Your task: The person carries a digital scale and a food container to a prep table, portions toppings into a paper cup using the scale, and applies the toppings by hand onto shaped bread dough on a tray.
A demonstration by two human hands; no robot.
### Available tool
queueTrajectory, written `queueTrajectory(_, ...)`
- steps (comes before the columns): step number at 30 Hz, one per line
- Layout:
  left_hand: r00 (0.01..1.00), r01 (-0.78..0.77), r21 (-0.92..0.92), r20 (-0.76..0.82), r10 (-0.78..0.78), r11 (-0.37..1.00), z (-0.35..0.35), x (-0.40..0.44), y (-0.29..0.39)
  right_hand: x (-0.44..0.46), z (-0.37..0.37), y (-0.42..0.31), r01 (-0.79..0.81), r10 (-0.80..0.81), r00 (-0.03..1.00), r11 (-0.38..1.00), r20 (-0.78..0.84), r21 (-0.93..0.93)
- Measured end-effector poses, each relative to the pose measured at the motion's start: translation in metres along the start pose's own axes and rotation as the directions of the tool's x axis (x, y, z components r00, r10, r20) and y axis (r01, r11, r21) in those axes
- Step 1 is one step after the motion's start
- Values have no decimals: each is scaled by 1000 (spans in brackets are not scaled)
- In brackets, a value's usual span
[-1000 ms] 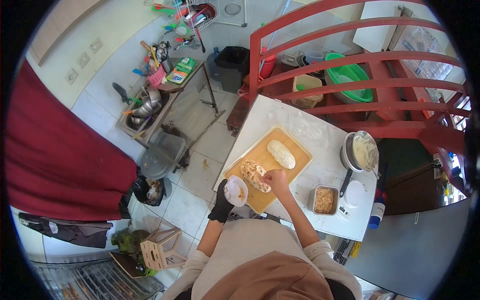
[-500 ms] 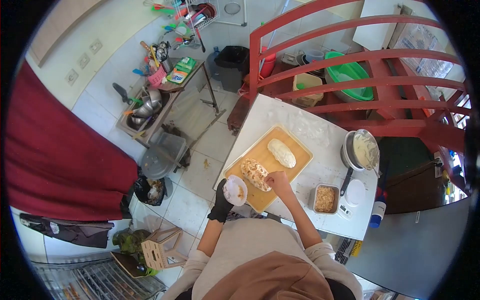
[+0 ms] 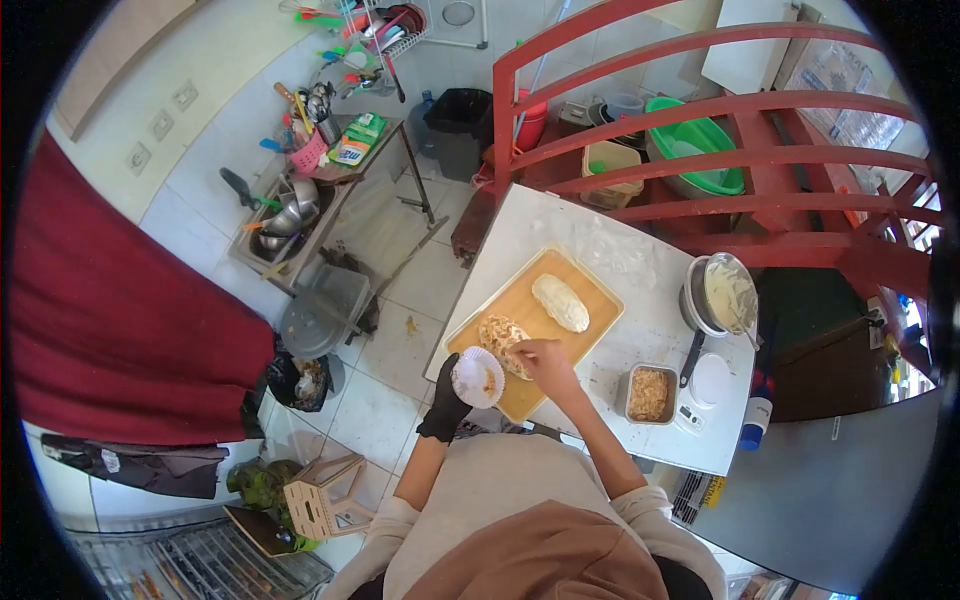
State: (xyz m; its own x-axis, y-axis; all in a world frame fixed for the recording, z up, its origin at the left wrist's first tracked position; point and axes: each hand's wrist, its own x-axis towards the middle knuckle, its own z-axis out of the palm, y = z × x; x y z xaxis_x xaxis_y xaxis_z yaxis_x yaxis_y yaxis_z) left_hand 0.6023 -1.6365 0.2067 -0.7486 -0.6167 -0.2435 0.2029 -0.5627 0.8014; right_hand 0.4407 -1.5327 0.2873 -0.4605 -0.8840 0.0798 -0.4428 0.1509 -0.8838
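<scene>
A white paper cup (image 3: 477, 379) with some brown crumbs in it is held by my left hand (image 3: 447, 398), which wears a black glove. My bare right hand (image 3: 541, 362) hovers over a crumb-covered oval piece (image 3: 500, 334), its fingers pinched together; whatever they hold is too small to name. That piece lies on a wooden-coloured tray (image 3: 594, 291) with a pale rim, and beside it lies a plain cream-coated oval piece (image 3: 560, 303). A metal tin of brown crumbs (image 3: 649, 394) stands to the right of the tray.
On the white table (image 3: 527, 222), a bowl of cream (image 3: 731, 293) stands at the right, near a white scale (image 3: 709, 386). Red railings (image 3: 700, 160) run behind the table. A sink (image 3: 285, 225) with metal bowls is at the left.
My right hand has moved slightly left and up over the crumb-covered piece. The paper cup in my left hand has shifted slightly right. The whole view has shifted a little.
</scene>
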Motion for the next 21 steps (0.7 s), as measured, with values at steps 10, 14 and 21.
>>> queueTrajectory(10,931,362,-389,101,-352,847,13,8,6,-25,60,8,253,-157,965,760,208,-598)
queueTrajectory(14,896,434,-341,71,-438,834,-3,7,-6,-31,51,5,275,-11,914,752,405,-599)
queueTrajectory(21,823,-565,802,565,60,196,8,-1,21,-20,39,-3,123,-64,861,989,505,-83)
